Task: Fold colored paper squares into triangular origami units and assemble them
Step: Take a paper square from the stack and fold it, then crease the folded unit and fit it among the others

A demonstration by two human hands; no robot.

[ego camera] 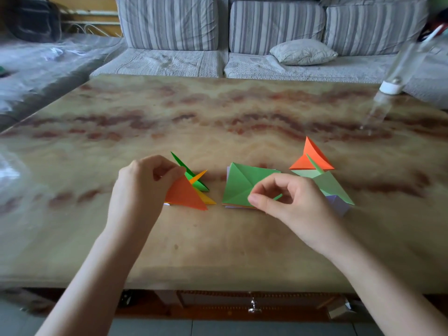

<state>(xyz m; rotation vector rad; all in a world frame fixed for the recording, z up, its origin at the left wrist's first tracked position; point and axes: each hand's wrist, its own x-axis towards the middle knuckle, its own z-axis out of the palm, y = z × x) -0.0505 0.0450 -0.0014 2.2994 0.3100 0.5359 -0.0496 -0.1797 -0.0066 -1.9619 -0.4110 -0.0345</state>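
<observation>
My left hand (143, 180) pinches the top corner of an orange triangular unit (185, 194) that rests on a small pile with a yellow unit (209, 199) and a dark green unit (194, 177). In the middle lies a creased green paper square (238, 181) on top of a thin stack of coloured squares. My right hand (288, 197) hovers over that square's near right corner with thumb and forefinger curled close together; whether they grip the paper is unclear. To the right sits a cluster of an orange unit (311, 157), a pale green unit (333, 186) and a lilac piece (338, 202).
Everything lies on a marbled tan table (218, 117). A clear plastic bottle with a white cap (390, 87) leans at the far right edge. A grey striped sofa with a cushion (303, 52) stands behind the table. A drawer handle (253, 306) shows below the near edge.
</observation>
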